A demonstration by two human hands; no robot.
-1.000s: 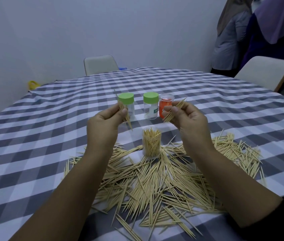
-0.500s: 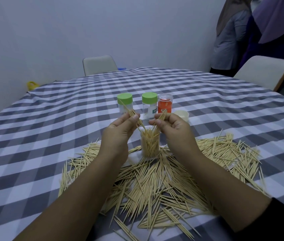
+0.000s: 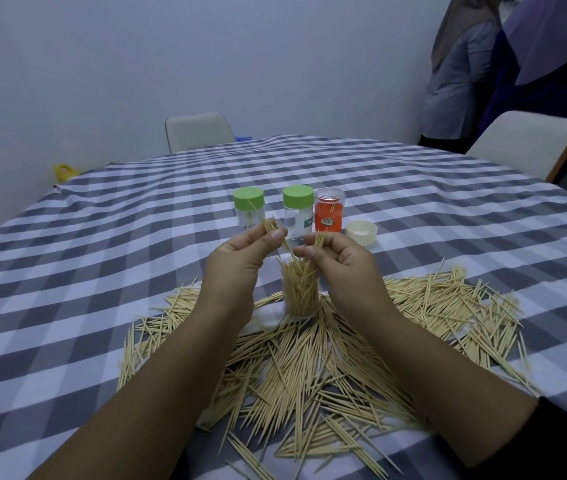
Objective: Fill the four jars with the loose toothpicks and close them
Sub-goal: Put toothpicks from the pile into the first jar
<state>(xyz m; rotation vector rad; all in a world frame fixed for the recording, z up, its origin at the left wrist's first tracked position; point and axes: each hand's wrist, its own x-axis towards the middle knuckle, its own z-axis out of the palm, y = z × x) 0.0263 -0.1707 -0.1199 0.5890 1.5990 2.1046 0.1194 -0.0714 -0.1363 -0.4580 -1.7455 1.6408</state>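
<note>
Toothpicks fill the open clear jar (image 3: 300, 289) amid the loose pile (image 3: 310, 368). Left hand (image 3: 240, 258) and right hand (image 3: 337, 261) each pinch a small bundle above its mouth. Slanted sticks may miss the crowded opening and spill.

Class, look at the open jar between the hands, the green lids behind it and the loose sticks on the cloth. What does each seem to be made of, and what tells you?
Open jar: clear plastic, probably; the sticks show through its wall.
Green lids: matte plastic, judging by the even colour and moulded rim.
Loose toothpicks: pale wood or bamboo, unvarnished, with pointed ends.
</note>
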